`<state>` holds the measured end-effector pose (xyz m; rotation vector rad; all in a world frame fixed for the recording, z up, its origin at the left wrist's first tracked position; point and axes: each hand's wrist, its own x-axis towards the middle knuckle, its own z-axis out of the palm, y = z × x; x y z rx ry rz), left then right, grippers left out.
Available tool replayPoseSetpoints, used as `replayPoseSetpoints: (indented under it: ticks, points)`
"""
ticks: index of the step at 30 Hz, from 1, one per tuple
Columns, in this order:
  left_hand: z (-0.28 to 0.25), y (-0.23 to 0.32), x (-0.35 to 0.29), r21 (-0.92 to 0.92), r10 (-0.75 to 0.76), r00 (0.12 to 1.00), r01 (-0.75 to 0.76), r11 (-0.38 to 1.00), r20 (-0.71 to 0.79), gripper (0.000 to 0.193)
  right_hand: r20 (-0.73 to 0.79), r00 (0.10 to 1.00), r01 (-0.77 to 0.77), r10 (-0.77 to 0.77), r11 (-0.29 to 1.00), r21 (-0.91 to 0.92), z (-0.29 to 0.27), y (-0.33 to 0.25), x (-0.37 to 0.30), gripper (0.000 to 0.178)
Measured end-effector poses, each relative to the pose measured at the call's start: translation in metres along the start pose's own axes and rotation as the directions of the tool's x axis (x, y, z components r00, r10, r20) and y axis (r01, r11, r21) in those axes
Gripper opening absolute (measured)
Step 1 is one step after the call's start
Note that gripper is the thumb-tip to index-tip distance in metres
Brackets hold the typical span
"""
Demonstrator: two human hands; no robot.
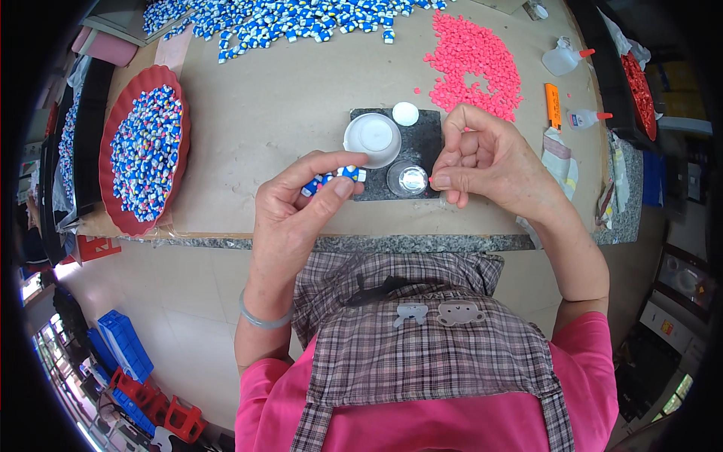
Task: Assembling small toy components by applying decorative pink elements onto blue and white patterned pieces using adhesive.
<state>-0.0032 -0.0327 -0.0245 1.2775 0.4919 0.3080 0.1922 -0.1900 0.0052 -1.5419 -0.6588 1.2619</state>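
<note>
My left hand [305, 192] is closed round several small blue-and-white pieces [327, 182], one pinched out between thumb and forefinger. Across from it, my right hand [482, 162] pinches a tiny pink piece [431, 181] at its fingertips, just right of a small round dish with a shiny silvery middle [410, 179]. That dish stands on a dark stone slab [369, 190]. A white round tub [374, 139] and a white disc-like cap [405, 114] are on the slab too. Beyond my right hand spreads a patch of small pink pieces [471, 56].
A red scalloped tray [181, 151] full of blue-and-white pieces lies at the left. More such pieces [301, 19] are heaped at the far edge. Two red-tipped squeeze bottles, the larger bottle [561, 59] farther back, and an orange box [553, 105] stand at the right.
</note>
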Motion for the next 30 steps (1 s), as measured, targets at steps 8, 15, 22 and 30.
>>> replayPoseSetpoints:
  ticks: [8, 15, 22, 30]
  points:
    - [0.004, -0.002, -0.006, 0.101, 0.072, 0.997, -0.068, 0.993, -0.036, 0.021, -0.014, 0.999, -0.049, 0.047, 0.985, -0.164, 0.004, -0.007, 0.0, 0.029]
    - [0.011, 0.0, -0.006, 0.088, 0.095, 0.995, -0.093, 0.992, -0.019, 0.02, -0.019, 0.999, -0.03, 0.026, 0.952, -0.303, 0.009, -0.014, -0.004, 0.03]
    - [0.024, -0.001, -0.006, 0.189, 0.175, 0.982, -0.185, 0.964, 0.065, 0.022, 0.01, 0.998, 0.062, -0.062, 0.998, 0.031, 0.011, -0.015, -0.012, 0.029]
    - [0.035, 0.0, -0.003, 0.322, 0.263, 0.956, -0.29, 0.901, 0.126, 0.021, -0.01, 0.995, 0.095, -0.095, 0.995, 0.035, 0.02, -0.009, -0.016, 0.03]
